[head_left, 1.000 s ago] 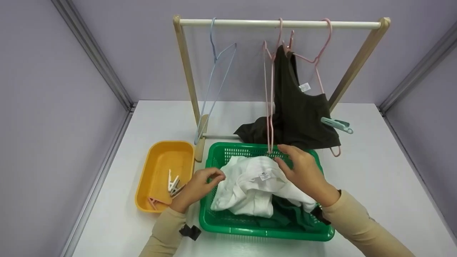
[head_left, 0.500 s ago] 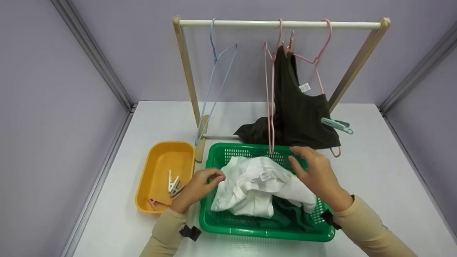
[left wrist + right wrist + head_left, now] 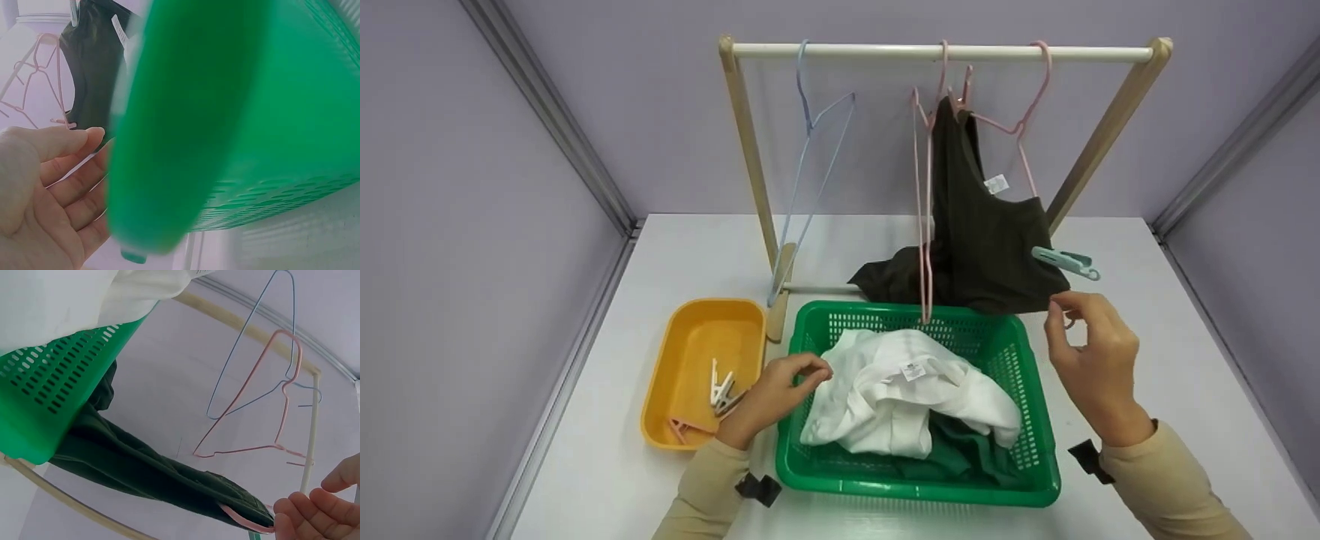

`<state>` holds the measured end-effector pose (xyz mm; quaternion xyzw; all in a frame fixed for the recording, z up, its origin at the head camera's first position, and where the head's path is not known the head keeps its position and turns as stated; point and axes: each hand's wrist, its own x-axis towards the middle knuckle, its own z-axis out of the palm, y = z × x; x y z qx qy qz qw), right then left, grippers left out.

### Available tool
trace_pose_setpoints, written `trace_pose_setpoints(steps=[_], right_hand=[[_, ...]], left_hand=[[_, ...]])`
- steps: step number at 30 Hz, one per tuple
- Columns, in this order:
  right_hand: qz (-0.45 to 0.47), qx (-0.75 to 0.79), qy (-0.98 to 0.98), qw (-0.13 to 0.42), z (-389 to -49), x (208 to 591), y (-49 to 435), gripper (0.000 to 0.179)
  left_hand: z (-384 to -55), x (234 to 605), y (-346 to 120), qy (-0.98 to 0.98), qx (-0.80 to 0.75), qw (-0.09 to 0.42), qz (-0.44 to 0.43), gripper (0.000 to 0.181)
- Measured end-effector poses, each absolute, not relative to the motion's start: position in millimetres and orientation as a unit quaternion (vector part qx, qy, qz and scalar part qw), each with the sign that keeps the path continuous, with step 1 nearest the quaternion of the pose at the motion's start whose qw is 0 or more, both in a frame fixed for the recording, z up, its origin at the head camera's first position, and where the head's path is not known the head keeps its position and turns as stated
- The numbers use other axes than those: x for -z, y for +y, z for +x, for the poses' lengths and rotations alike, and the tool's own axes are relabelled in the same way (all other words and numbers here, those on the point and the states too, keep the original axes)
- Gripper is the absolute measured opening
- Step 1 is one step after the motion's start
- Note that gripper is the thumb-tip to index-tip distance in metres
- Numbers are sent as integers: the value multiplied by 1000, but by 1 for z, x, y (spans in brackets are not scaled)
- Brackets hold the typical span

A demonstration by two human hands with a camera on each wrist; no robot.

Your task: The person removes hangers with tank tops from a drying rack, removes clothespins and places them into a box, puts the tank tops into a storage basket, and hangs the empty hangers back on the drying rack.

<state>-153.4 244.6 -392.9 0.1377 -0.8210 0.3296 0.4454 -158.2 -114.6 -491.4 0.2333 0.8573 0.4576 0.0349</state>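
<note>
My right hand [image 3: 1099,367] is at the lower right corner of a dark olive sleeveless top [image 3: 990,247]. In the right wrist view its loosely bent fingers are right beside the end of the pink hanger [image 3: 244,523] that sticks out of the top. A teal clothespin [image 3: 1066,260] is on the top's edge just above that hand. My left hand [image 3: 780,394] hovers at the left rim of a green basket [image 3: 915,491], loosely curled and holding nothing. White clothing [image 3: 885,405] and a dark green garment [image 3: 952,450] lie in the basket.
Behind the basket stands a rack with a white rail [image 3: 877,51] and wooden legs. A blue hanger [image 3: 810,135] and a bare pink hanger [image 3: 926,225] hang from it. A yellow tray [image 3: 682,330] with several clothespins is at left.
My right hand has moved right, from above the basket to the top's lower right corner. My left hand has stayed in place.
</note>
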Motion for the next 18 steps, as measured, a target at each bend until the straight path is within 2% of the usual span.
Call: trace_pose_setpoints(steps=[6,10,14,18], right_hand=[[118,-322,-814,469,-153,396,256,6],[84,-312,-827,460,-152,395,261,7],[46,-319,-852,413,-153,395,265,15],[31,-362,-874,323,-159,393,267,27]], left_hand=[[-157,490,-115,860,-455,38,228,23],[-157,489,-116,857,-461,42,226,23],[-157,488,-116,857,-461,41,228,24],[-158,488,-116,858,-458,41,229,24]])
